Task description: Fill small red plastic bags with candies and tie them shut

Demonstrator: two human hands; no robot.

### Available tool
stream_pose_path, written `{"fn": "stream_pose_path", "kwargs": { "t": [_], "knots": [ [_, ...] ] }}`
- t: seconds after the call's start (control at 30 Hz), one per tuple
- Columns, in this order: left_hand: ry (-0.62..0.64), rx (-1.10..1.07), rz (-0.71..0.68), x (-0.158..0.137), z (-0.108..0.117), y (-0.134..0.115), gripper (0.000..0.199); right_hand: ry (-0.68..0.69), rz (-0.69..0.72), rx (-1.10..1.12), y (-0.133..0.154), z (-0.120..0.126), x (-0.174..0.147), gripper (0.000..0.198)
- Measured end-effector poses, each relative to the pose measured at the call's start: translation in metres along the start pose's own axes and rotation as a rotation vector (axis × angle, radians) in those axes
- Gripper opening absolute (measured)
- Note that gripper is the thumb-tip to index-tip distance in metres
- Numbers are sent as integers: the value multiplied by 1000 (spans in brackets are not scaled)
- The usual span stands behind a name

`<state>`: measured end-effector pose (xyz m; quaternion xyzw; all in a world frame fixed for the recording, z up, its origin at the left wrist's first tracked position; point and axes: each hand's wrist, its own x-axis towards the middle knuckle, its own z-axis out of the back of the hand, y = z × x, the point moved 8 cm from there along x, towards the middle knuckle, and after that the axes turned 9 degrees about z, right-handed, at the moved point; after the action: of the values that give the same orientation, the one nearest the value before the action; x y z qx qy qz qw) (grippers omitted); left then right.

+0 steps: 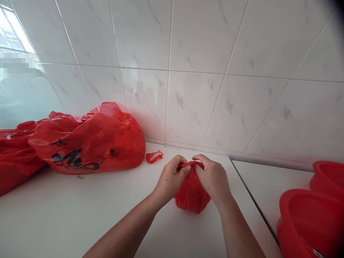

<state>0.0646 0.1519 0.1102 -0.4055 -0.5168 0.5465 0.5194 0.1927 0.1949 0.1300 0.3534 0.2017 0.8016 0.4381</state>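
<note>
Pinching a small red bag (pixel 192 195) by its gathered top with the fingers (pixel 184 172) of the left hand (pixel 168 179), clamped on the plastic with the thumb pressed over the near side. Gripping the same top just to the right with the fingers of the right hand (pixel 215 179), closed on the bag's rim, index fingertip raised slightly above, part of the grip hidden. Keeping the bag directly below and between both sets of fingers, crumpled and rounded; impossible to tell whether touching the white tabletop (pixel 94 211) underneath.

Lying near the left fingers, slightly beyond them: a thin red loop (pixel 151 159) of plastic. Resting farther left of the fingers: a large red bag (pixel 107 139), bulging, printed with black characters. Touching that and farthest left from the fingers: another red bag (pixel 16 161), cut off by the edge of view.

Standing well to the right of the fingers, past a dark seam (pixel 255 199): two red containers (pixel 285 215), one nearer, one farther back. Rising beyond the fingers: a pale tiled wall (pixel 193 43) with grey veining.
</note>
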Motion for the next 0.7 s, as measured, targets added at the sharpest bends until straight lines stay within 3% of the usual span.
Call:
{"fn": "stream_pose_path", "kwargs": {
  "t": [0.1, 0.23, 0.37, 0.43, 0.57, 0.7],
  "knots": [
    [-40, 55, -4, 0, 2, -1, 9, -17, -20, 13, -4, -7, 2, 29],
    [-78, 112, -31, -2, 5, -1, 7, 81, -57, 369, -7, -18, 1, 36],
    [-75, 174, -26, -9, 12, 2, 9, 164, -70, 670, -9, -23, 0, 29],
    [-63, 245, -71, -18, 18, 0, 10, 108, -104, 639, -21, -23, 2, 30],
    [-37, 341, -217, -48, 35, -7, 16, -116, -185, 305, -58, -21, 8, 23],
    [76, 274, -128, -70, 44, 3, 19, -115, -207, 290, -79, -42, 11, 20]
  ]
}}
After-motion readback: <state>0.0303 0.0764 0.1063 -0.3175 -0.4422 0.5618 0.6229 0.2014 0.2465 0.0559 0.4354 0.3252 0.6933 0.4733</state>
